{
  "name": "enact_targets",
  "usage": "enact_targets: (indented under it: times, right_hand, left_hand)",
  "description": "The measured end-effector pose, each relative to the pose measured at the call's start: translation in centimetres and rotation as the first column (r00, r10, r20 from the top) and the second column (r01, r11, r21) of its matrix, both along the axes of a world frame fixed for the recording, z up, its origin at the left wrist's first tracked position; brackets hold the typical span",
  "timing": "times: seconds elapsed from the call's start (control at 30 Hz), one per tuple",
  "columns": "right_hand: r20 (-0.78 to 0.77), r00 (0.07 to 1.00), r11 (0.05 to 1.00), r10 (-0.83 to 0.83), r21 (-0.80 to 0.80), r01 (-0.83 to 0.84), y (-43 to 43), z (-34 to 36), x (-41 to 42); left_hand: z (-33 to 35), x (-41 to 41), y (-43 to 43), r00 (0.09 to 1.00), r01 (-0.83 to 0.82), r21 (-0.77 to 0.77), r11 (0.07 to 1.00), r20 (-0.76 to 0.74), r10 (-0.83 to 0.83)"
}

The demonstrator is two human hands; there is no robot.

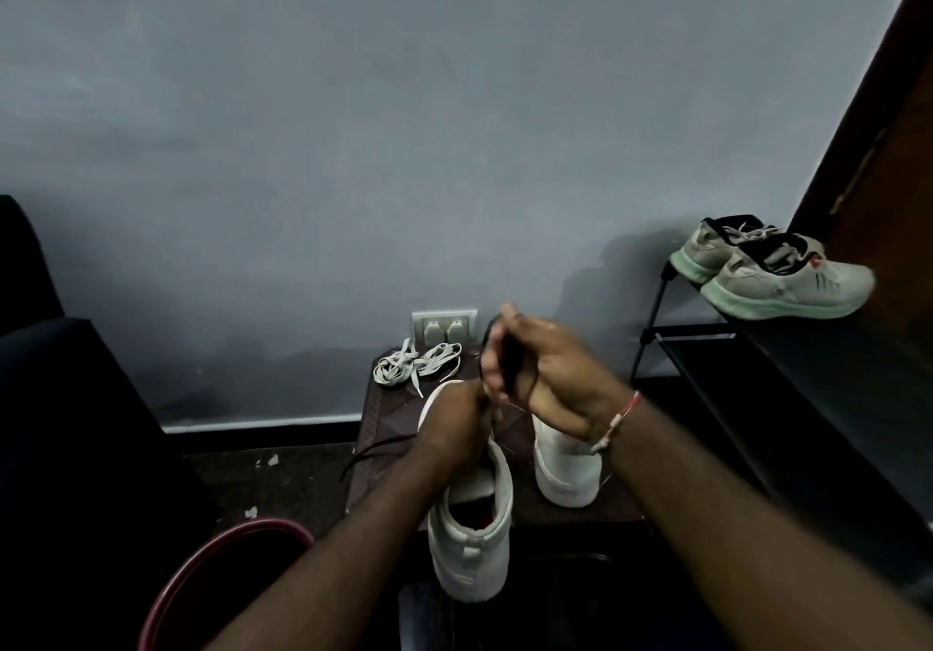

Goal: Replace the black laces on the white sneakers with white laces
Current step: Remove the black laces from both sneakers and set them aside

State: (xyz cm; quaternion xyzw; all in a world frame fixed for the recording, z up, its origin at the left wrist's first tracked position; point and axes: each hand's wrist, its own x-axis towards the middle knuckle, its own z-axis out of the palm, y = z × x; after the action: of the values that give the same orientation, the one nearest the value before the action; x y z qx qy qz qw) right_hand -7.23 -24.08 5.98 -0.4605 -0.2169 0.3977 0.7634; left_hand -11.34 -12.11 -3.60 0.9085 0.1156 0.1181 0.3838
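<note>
Two white sneakers stand on a small dark stool (376,428): the near one (472,544) at the front edge with its heel toward me, the other (563,468) to its right. My right hand (545,372) grips a bundle of black lace (512,362) above the sneakers. My left hand (457,425) is over the near sneaker's front, its fingers curled at the lace just below the right hand; the fingertips are hidden. A loose black lace (371,451) trails off the stool's left side. White laces (416,365) lie bundled at the stool's back.
A wall socket (444,329) sits behind the stool. A black shoe rack (757,347) on the right carries a pair of grey sneakers (777,274). A maroon tub rim (227,554) is at the lower left, beside a dark chair (65,423).
</note>
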Motion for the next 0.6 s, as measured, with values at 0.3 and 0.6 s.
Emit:
enact_targets:
  times: [0.3, 0.6]
  right_hand:
    - [0.723, 0.210, 0.408, 0.659, -0.577, 0.707, 0.3, -0.9, 0.9]
    - [-0.008, 0.990, 0.872, 0.142, -0.472, -0.129, -2.9, -1.7, 1.7]
  left_hand:
    - [0.6, 0.1, 0.2, 0.998, 0.063, 0.057, 0.996, -0.004, -0.063]
    - [1.0, -0.4, -0.5, 0.986, 0.133, 0.112, 0.985, 0.086, -0.143]
